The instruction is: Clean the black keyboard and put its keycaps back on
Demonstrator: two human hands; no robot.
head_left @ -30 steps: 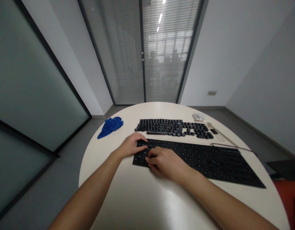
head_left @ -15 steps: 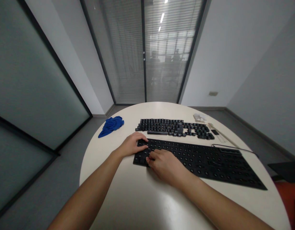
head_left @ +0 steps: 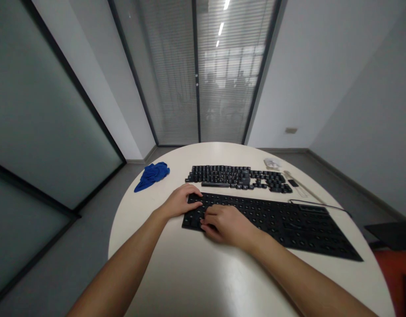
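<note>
A black keyboard (head_left: 275, 215) without its keycaps lies across the table in front of me. My left hand (head_left: 183, 200) rests on its far left corner, thumb and index finger apart on the surface. Low over the keyboard's left part is my right hand (head_left: 227, 224), fingers curled and pinched together near the front left edge. Whatever is between those fingertips, if anything, is too small and hidden to make out. Just beyond the keyboard, loose black keycaps (head_left: 219, 174) lie grouped in a keyboard-like layout, with a long spacebar (head_left: 215, 185) along their near side.
A crumpled blue cloth (head_left: 153, 174) lies at the table's left. Farther right are a small clear bag (head_left: 272, 163), a small black piece (head_left: 293, 183) and a long thin light-coloured tool (head_left: 302, 185). The keyboard's cable (head_left: 335, 206) runs toward the right edge of the round white table (head_left: 186, 273).
My right hand's fingers have shifted slightly at the keyboard's left part, its wrist turning a little. My left hand stays in place. The whole view has tilted slightly.
</note>
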